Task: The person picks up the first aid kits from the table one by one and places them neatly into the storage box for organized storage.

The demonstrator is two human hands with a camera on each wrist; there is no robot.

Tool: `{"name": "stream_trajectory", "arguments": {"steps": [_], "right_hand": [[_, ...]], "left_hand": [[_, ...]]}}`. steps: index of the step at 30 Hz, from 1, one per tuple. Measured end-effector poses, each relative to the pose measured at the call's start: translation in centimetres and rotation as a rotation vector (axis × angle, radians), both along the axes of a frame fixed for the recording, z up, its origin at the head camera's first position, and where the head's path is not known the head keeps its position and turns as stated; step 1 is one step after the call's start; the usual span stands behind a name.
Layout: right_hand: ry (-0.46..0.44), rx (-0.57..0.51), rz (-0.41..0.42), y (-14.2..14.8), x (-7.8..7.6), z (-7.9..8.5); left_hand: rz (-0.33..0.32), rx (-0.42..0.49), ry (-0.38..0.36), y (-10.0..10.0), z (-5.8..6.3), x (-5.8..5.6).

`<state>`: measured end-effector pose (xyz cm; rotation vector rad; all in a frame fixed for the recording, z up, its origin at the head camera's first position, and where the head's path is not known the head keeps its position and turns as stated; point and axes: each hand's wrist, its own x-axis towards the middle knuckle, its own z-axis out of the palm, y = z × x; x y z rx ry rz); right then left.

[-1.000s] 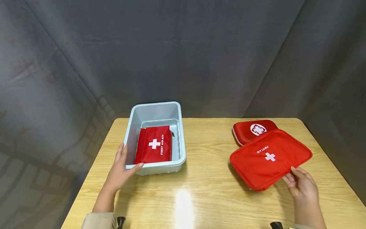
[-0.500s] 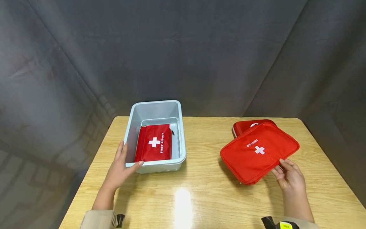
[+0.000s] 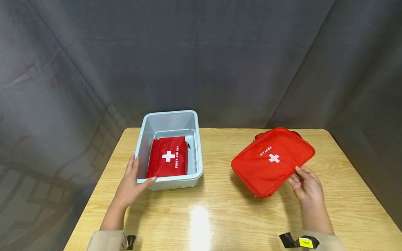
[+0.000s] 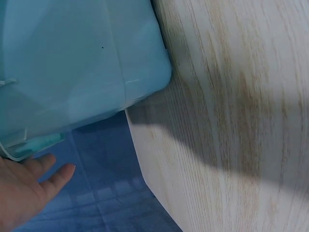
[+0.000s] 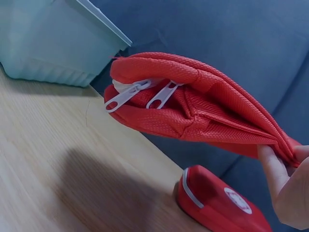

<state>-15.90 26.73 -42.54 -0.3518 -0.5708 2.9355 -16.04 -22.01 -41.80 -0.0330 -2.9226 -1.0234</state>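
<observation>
My right hand (image 3: 309,186) pinches the near right edge of a red first aid pouch (image 3: 267,170), marked with a white cross. The pouch is held above the table, and its two white zipper pulls (image 5: 140,92) hang at one end in the right wrist view. My left hand (image 3: 130,186) rests with spread fingers and thumb on the near left corner of a pale blue-grey bin (image 3: 198,146). Inside the bin lies a red first aid kit pouch (image 3: 179,157) with a white cross and a zipper.
Behind the held pouch, mostly hidden in the head view, a red hard case (image 5: 217,198) with a round white emblem sits on the wooden table (image 3: 226,216). A dark grey curtain (image 3: 232,62) hangs along the back and sides.
My right hand has carried the red pouch leftward and slightly away from me, so it now covers most of the hard case. My left hand stays at the bin's corner.
</observation>
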Motion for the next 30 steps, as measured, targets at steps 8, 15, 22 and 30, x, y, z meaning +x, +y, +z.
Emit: {"name": "stream_trajectory", "arguments": {"steps": [8,15,22,30], "right_hand": [[0.002,0.032,0.023,-1.0,-1.0,0.7],[0.007,0.031,0.047,-1.8,-1.7,1.7],[0.045,0.029,0.067,-2.9,-2.4,2.4],[0.05,0.027,0.068,-3.9,-2.9,2.7]], "left_hand": [[-0.002,0.003,0.002,0.0,0.0,0.1],[-0.002,0.003,-0.001,0.0,0.1,0.1],[-0.003,0.0,0.003,0.0,0.1,0.0],[-0.014,-0.005,0.015,0.1,0.2,0.1]]}}
